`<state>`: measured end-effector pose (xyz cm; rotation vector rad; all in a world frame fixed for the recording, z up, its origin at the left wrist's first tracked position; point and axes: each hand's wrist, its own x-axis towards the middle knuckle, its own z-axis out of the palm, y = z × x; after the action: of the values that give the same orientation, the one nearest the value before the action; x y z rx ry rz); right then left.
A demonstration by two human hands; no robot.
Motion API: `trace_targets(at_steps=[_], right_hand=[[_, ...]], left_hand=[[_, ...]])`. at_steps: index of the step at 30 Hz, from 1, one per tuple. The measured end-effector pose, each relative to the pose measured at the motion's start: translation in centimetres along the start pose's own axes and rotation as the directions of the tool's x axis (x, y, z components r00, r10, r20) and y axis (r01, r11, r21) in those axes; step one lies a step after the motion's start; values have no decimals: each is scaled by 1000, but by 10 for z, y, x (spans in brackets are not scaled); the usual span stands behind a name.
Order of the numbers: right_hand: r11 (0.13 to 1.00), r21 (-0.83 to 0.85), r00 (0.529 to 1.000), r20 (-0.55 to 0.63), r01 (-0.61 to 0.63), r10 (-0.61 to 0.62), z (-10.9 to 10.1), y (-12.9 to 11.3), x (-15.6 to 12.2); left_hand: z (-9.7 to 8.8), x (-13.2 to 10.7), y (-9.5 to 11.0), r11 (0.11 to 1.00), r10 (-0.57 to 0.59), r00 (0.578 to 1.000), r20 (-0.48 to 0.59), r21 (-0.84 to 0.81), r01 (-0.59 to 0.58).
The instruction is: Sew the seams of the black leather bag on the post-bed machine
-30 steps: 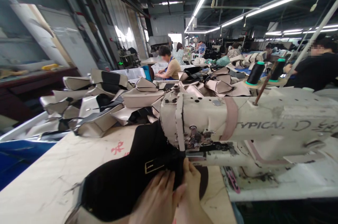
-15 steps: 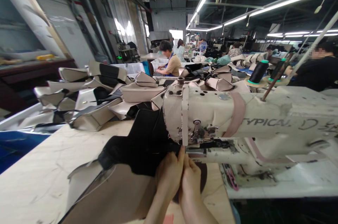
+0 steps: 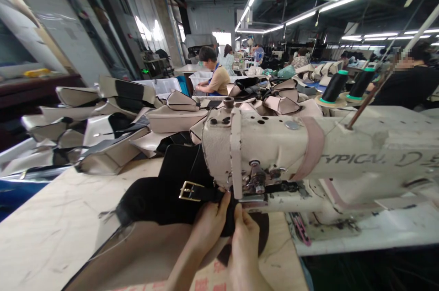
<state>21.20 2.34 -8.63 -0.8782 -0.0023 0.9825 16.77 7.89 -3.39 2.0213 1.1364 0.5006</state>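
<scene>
We see the black panel running under the sewing machine. The right hand pinches its edge, thumb to fingers; the left hand presses the buckled strap, its closure hidden from us. Uneven pulling could skew the strap; fingers this near the stitching point could be pricked. At left, a white crate bears heaped beige-and-black pieces.

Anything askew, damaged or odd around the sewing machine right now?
Two minor things. A loose pale thread trails across the black-and-beige sewn piece at its left, looking untrimmed. The cream metal sewing machine has dark chips along its upright front bar, probably wear. No spill shows.
</scene>
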Motion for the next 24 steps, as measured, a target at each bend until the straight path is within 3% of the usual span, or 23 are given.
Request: trace_targets(at_steps=[5,19,24], right_hand=[[999,35,1000,15,-20,20,-1,-2,-1],[974,-198,993,-12,109,-114,-1,0,2],[968,-212,990,-16,132,-139,-1,1,5]], left_hand=[[5,-2,-2,1000,-8,999,-34,-25,7],[7,6,-17,976,-17,1000,-21,-217,12],[6,10,-14,994,-29,999,-19,-108,27]])
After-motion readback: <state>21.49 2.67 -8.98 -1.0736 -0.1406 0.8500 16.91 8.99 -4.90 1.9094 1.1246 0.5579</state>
